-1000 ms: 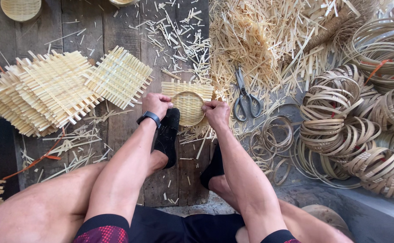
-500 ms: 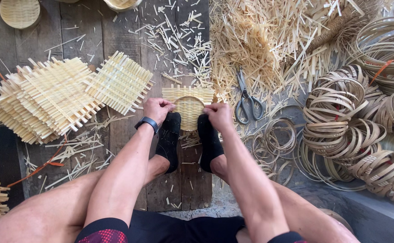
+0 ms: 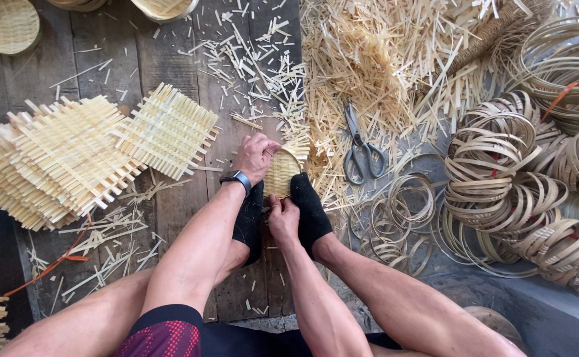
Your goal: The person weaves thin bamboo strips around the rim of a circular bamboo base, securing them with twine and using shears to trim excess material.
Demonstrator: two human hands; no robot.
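Since the earlier frame the small woven basket (image 3: 281, 173) has been tipped up on edge and clamped between the 2 black-socked feet (image 3: 310, 210), and the right hand (image 3: 283, 219) has been dropped from its far rim to its near edge at 6 o'clock. The left hand (image 3: 256, 157), w/ a dark wristband (image 3: 236, 178), is curled over the basket's upper-left rim at abt 10 o'clock, fingers closed on it. The right hand is pinched shut on the lower rim; what exactly is gripped there can't be told.

The basket is held upright at frame centre on the plank floor (image 3: 170, 211). At 9 o'clock of it, well apart, a stack of square woven mats (image 3: 78, 155) is spread out. At 2 o'clock, near, grey scissors (image 3: 362, 149) are laid among loose bamboo strips (image 3: 375, 59). At 3 o'clock, coiled bamboo hoops (image 3: 501, 165) are piled. At 11 o'clock, far off, a finished round basket (image 3: 7, 25) is seen.
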